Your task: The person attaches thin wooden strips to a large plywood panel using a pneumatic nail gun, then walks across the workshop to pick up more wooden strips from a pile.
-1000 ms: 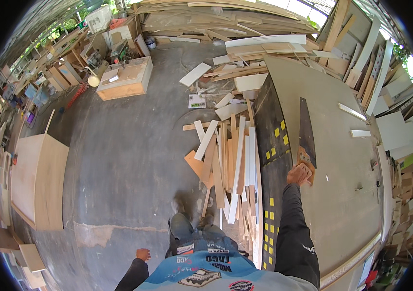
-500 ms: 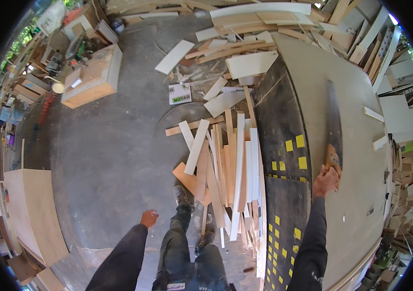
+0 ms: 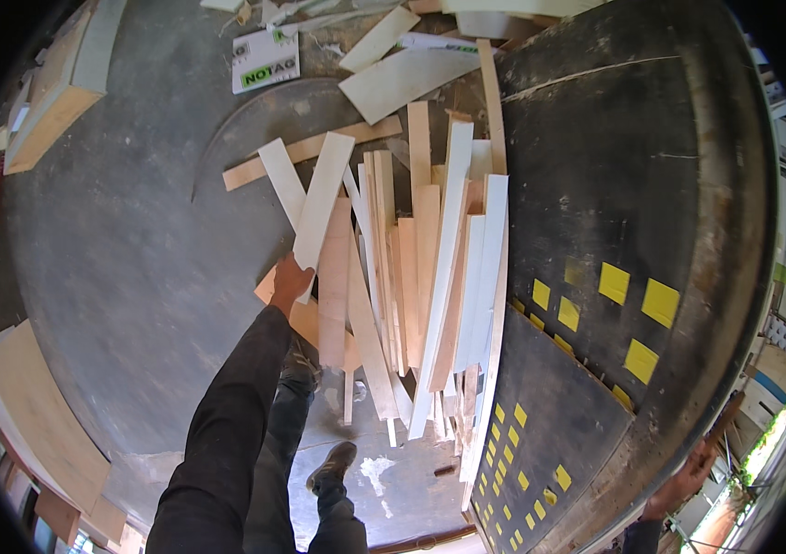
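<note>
A long white board [image 3: 326, 203] lies slanted on top of a pile of wood strips. My left hand [image 3: 290, 280] is closed around its near end, the thumb on its upper face. At the far right, by the worktop edge, my right hand [image 3: 684, 475] is closed on the brown wooden handle [image 3: 725, 417] of the handsaw; its blade cannot be made out from this angle. Under and beside the held board lie a second white board [image 3: 282, 177], a broad pinkish strip [image 3: 335, 286] and an orange-brown board [image 3: 304, 320].
Several white and bare wood strips [image 3: 425, 268] lean along the dark panel [image 3: 587, 148] with yellow squares [image 3: 614, 283]. Offcuts [image 3: 411, 81] and a printed sheet [image 3: 266, 61] lie farther off. A wooden box [image 3: 37, 406] stands at left. My shoes are close to the pile.
My view has dropped closer to the pile. My left hand has moved forward and taken hold of the white board. My right hand with the saw has shifted toward the right rim.
</note>
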`<state>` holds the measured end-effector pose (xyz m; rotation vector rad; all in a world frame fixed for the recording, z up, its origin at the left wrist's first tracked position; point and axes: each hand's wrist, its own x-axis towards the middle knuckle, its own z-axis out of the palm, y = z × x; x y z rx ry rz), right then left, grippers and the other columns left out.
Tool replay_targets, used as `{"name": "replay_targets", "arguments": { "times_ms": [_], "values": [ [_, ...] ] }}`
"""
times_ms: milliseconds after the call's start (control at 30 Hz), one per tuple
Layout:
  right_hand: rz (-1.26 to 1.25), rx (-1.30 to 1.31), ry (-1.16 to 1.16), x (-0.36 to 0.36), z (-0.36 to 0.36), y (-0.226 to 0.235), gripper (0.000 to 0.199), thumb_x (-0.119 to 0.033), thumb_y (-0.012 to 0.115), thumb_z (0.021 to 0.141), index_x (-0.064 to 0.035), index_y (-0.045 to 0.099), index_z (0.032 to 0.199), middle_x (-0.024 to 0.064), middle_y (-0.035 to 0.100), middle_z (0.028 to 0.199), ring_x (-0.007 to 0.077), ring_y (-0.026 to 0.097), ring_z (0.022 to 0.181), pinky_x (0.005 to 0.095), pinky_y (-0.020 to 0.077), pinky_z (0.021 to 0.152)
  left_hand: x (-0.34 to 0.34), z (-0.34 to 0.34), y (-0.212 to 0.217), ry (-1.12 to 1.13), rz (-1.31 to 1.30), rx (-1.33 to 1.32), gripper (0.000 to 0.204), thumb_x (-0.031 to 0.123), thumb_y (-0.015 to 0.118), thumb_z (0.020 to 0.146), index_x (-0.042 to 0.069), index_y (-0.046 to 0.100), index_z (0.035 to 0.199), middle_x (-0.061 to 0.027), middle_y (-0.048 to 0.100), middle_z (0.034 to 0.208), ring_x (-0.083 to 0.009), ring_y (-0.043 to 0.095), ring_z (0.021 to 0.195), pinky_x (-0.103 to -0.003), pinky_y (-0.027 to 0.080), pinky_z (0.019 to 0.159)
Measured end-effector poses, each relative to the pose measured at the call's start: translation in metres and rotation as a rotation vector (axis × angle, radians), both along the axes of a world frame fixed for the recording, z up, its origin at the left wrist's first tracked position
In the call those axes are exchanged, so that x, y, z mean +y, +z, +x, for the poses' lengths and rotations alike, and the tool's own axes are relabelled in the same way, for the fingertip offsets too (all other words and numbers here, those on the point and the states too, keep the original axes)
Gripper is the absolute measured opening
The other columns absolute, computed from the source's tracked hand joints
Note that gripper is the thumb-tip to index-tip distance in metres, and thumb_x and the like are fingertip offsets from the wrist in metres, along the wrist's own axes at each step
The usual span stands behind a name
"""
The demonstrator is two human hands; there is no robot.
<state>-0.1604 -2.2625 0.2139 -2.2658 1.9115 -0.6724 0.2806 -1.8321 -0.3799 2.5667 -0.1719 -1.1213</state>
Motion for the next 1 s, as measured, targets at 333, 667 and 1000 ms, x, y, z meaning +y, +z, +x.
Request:
{"name": "replay_targets", "arguments": {
  "times_ms": [333,667,1000],
  "values": [
    [-0.056,0.195,0.155,-0.017,-0.049,0.032,0.042,-0.036,0.052,0.11,0.003,0.058,0.124,0.0163,0.063,0.115,0.0258,0.06,0.102,0.0395,0.0481,0.093,-0.018,-0.017,-0.048,-0.03,0.097,0.102,0.119,0.038,0.092,0.073,-0.005,0.02,0.157,-0.0325,0.048,0.145,-0.0473,0.048,0.136,-0.058,0.047,0.104],
    [-0.021,0.153,0.078,-0.027,-0.075,0.044,0.043,-0.036,0.051,0.11,0.0031,0.057,0.127,0.0161,0.062,0.12,0.0255,0.06,0.106,0.0402,0.0485,0.094,-0.035,-0.039,0.067,1.068,-1.36,1.243,0.104,0.067,0.057,0.084,-0.004,0.031,0.155,-0.0071,0.042,0.081,-0.0192,0.044,0.071,-0.032,0.045,0.065],
    [-0.042,0.104,-0.004,0.005,0.001,0.0,0.042,-0.039,0.057,0.108,0.0012,0.058,0.118,0.0147,0.062,0.106,0.022,0.058,0.093,0.0355,0.0487,0.083,-0.011,-0.081,0.158,1.263,-1.239,1.317,0.096,0.079,0.036,0.094,-0.003,0.047,0.143,-0.0071,0.041,0.069,-0.0197,0.041,0.058,-0.034,0.036,0.052]
  ]
}}
